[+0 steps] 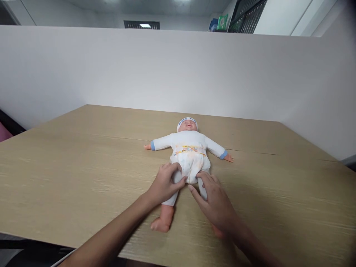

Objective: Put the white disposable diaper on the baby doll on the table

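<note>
A puffy white diaper with a colorful printed waistband sits on a white-clad baby doll with blue cuffs, face up on a pale wood-grain table. Likely light, soft and easily creased, it would best be taken by its leg edges. There, the left hand and right hand angle inward, apart, thumbs and forefingers parted, fingers curled.
</note>
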Demonstrator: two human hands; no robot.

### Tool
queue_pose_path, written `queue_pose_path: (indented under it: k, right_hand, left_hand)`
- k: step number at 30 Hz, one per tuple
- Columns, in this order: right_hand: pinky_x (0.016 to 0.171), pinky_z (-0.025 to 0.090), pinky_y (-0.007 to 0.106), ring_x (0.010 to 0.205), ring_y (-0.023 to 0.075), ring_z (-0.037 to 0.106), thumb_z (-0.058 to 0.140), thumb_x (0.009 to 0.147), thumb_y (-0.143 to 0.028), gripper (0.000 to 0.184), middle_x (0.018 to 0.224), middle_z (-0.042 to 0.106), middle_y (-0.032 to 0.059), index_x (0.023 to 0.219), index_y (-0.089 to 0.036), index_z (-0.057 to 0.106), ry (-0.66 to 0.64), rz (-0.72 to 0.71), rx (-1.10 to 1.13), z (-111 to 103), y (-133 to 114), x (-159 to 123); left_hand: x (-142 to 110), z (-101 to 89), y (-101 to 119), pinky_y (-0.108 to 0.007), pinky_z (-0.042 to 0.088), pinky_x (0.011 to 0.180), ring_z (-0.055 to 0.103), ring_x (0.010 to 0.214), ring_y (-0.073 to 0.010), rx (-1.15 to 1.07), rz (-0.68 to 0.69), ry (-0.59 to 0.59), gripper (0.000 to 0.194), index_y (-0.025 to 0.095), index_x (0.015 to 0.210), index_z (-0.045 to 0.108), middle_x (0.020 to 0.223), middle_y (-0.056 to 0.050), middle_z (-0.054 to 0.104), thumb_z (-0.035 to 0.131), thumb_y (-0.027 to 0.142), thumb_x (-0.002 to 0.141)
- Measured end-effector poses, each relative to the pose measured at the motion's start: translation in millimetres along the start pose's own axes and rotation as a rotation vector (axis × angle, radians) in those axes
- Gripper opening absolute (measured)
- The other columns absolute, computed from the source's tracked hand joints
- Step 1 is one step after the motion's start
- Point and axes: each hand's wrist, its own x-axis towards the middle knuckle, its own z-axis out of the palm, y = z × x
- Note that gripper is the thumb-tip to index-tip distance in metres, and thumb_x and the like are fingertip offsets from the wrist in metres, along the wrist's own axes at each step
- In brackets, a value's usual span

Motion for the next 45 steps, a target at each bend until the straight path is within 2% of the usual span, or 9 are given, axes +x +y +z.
queue_pose_path:
  k: [6, 11, 16, 21, 26, 31, 34, 37, 45]
  right_hand:
    - [0.076, 0.049, 0.036, 0.087, 0.0263, 0.064, 0.063, 0.102, -0.041, 0.017, 0.092, 0.071, 0.0074, 0.099, -0.024, 0.065, 0.013, 0.064, 0.048, -5.2, 2.6, 9.1]
    - [0.065, 0.045, 0.033, 0.067, 0.0200, 0.060, 0.066, 0.101, -0.050, 0.030, 0.095, 0.076, 0.0056, 0.114, -0.023, 0.067, 0.007, 0.223, 0.153, -13.3, 9.4, 7.0]
    - [0.080, 0.049, 0.037, 0.084, 0.0250, 0.068, 0.057, 0.107, -0.052, 0.033, 0.107, 0.080, 0.0072, 0.116, -0.026, 0.075, -0.010, 0.177, 0.113, -16.8, 11.5, 3.6]
    - [0.104, 0.050, 0.045, 0.116, 0.0312, 0.069, 0.056, 0.106, -0.048, 0.034, 0.123, 0.079, 0.0110, 0.113, -0.024, 0.078, -0.011, 0.106, 0.188, -12.1, 12.2, 5.5]
    - [0.098, 0.053, 0.043, 0.115, 0.0304, 0.068, 0.058, 0.102, -0.051, 0.035, 0.127, 0.078, 0.0105, 0.109, -0.024, 0.079, -0.031, 0.128, 0.257, -12.8, 14.0, 4.8]
    - [0.069, 0.049, 0.034, 0.075, 0.0226, 0.060, 0.059, 0.100, -0.060, 0.046, 0.089, 0.074, 0.0050, 0.120, -0.023, 0.078, -0.072, 0.237, 0.259, -17.0, 20.2, 6.4]
    - [0.062, 0.044, 0.032, 0.063, 0.0179, 0.053, 0.061, 0.099, -0.062, 0.050, 0.095, 0.079, 0.0057, 0.124, -0.021, 0.075, -0.066, 0.261, 0.340, -16.4, 22.8, 9.8]
    - [0.062, 0.044, 0.032, 0.060, 0.0161, 0.051, 0.064, 0.097, -0.062, 0.049, 0.108, 0.083, 0.0089, 0.120, -0.019, 0.073, 0.001, 0.264, 0.350, -14.4, 20.7, 12.2]
    - [0.072, 0.044, 0.032, 0.077, 0.0242, 0.066, 0.064, 0.097, -0.057, 0.039, 0.087, 0.079, 0.0071, 0.082, -0.022, 0.073, 0.049, 0.163, 0.126, -12.8, 9.0, 20.5]
  left_hand:
    - [-1.7, 3.5, -11.2, -0.036, 0.048, 0.091, 0.061, 0.096, -0.0225, -0.238, -0.097, 0.009, 0.034, 0.024, 0.106, 0.055, 0.104, -0.002, 0.067, 0.081, 0.042, 0.092]
    - [-5.7, 9.5, -23.0, -0.034, 0.051, 0.093, 0.064, 0.104, -0.0208, -0.418, -0.142, 0.075, 0.051, 0.025, 0.111, 0.047, 0.116, -0.003, 0.060, 0.089, 0.040, 0.086]
    - [-7.9, 6.4, -16.6, -0.035, 0.051, 0.093, 0.069, 0.099, -0.0216, -0.365, -0.220, 0.073, 0.055, 0.024, 0.116, 0.052, 0.109, -0.002, 0.068, 0.092, 0.039, 0.082]
    - [-7.7, -1.5, -7.6, -0.037, 0.052, 0.093, 0.071, 0.103, -0.0265, -0.296, -0.219, 0.033, 0.039, 0.022, 0.111, 0.069, 0.111, -0.005, 0.078, 0.090, 0.042, 0.085]
    - [-2.5, -9.5, -2.0, -0.036, 0.050, 0.089, 0.068, 0.097, -0.0251, -0.348, -0.204, -0.115, 0.028, 0.021, 0.098, 0.076, 0.100, -0.004, 0.078, 0.076, 0.049, 0.096]
    - [0.6, -15.0, -1.7, -0.035, 0.051, 0.082, 0.065, 0.094, -0.0232, -0.568, -0.332, -0.164, 0.040, 0.020, 0.105, 0.074, 0.104, -0.006, 0.076, 0.079, 0.058, 0.092]
    - [0.8, -15.1, -6.2, -0.036, 0.054, 0.081, 0.067, 0.094, -0.0246, -0.609, -0.355, -0.176, 0.047, 0.020, 0.106, 0.073, 0.100, -0.006, 0.075, 0.079, 0.064, 0.091]
    - [0.9, -12.8, -11.6, -0.035, 0.053, 0.078, 0.067, 0.092, -0.0242, -0.565, -0.348, -0.169, 0.052, 0.021, 0.106, 0.071, 0.095, -0.005, 0.073, 0.075, 0.070, 0.091]
    - [-1.0, -4.3, -13.9, -0.027, 0.042, 0.069, 0.053, 0.080, -0.0162, -0.688, -0.327, -0.098, 0.055, 0.020, 0.092, 0.059, 0.085, 0.001, 0.057, 0.083, 0.069, 0.082]
